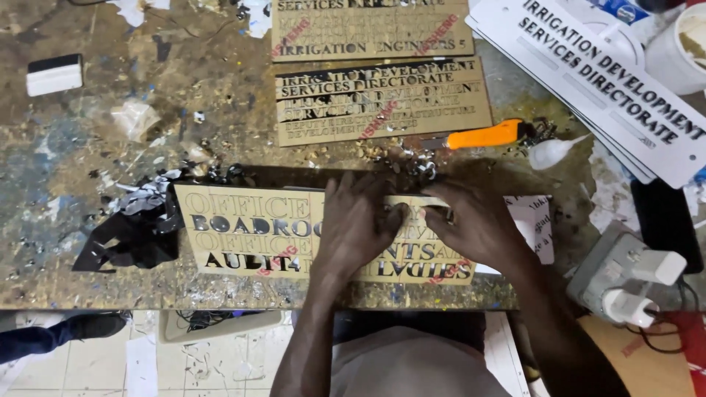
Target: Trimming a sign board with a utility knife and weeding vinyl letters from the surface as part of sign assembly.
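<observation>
A gold-coloured sign plate [243,231] with cut-out black letters lies on the worn worktable [81,184] near its front edge. My left hand [357,220] presses flat on the middle of the plate. My right hand [478,220] rests on the plate's right part, its fingertips pinched at a small strip close to the left hand's fingers; what they hold is too small to tell. Black peeled film scraps [136,224] lie heaped at the plate's left end.
Two more gold letter plates [382,99] lie farther back. An orange utility knife [482,136] and a small white dropper bottle [551,152] sit behind my hands. White sign boards [610,81] lie stacked at back right, a power strip with plugs [632,283] at right, a white block [54,73] far left.
</observation>
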